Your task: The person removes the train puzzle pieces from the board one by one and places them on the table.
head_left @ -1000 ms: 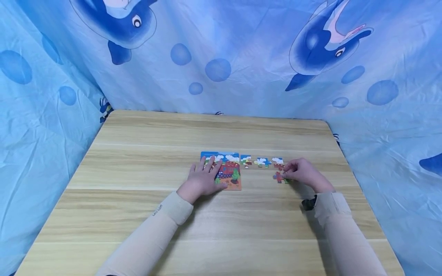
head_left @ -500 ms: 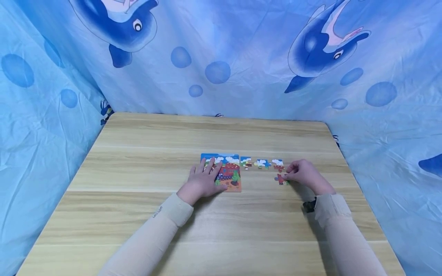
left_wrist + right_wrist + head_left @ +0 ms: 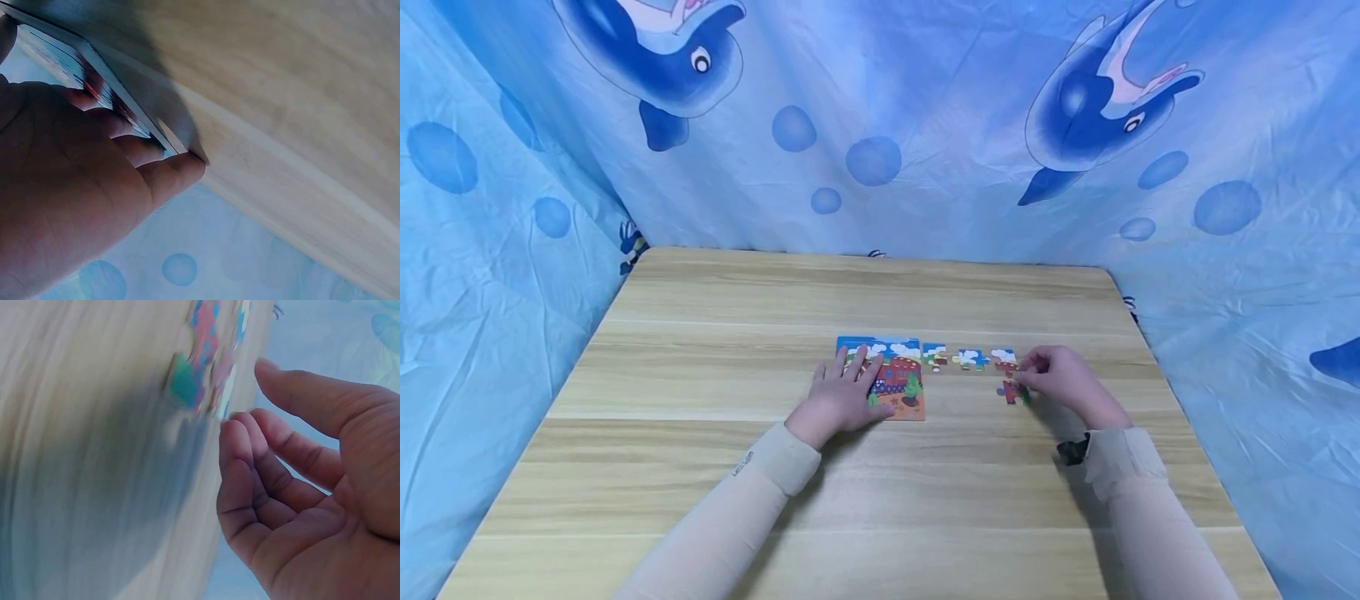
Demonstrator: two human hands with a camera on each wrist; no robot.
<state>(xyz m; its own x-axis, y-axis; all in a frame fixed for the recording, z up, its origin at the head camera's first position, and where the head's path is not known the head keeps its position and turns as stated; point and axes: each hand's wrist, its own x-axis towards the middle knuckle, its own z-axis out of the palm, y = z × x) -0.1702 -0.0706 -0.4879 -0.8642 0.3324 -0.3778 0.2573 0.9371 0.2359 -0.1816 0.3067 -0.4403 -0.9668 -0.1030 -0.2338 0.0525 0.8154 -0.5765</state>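
My left hand (image 3: 838, 400) lies with spread fingers over a puzzle board (image 3: 910, 408) showing a red house, clouds and a green tree. Part of its picture is hidden beneath the fingers; the left wrist view shows the board's edge (image 3: 119, 87) beside the fingers. My right hand (image 3: 1063, 383) is at a red and green puzzle piece (image 3: 1010, 392) on the table. In the right wrist view, thumb and forefinger stand apart with nothing between them, and the green end of that piece (image 3: 182, 381) lies beyond the fingertips.
Several puzzle pieces lie in a row right of the board: one touching its side (image 3: 934, 353), a cloud piece (image 3: 970, 358) and a cloud-and-red piece (image 3: 1003, 358). The wooden table (image 3: 880, 292) meets a blue dolphin-print curtain (image 3: 880, 217) at its back and sides.
The red and green piece has shifted slightly right beneath the cloud-and-red piece, the right hand's fingertips staying at it. The left hand has stayed on the board. The head view has tilted slightly.
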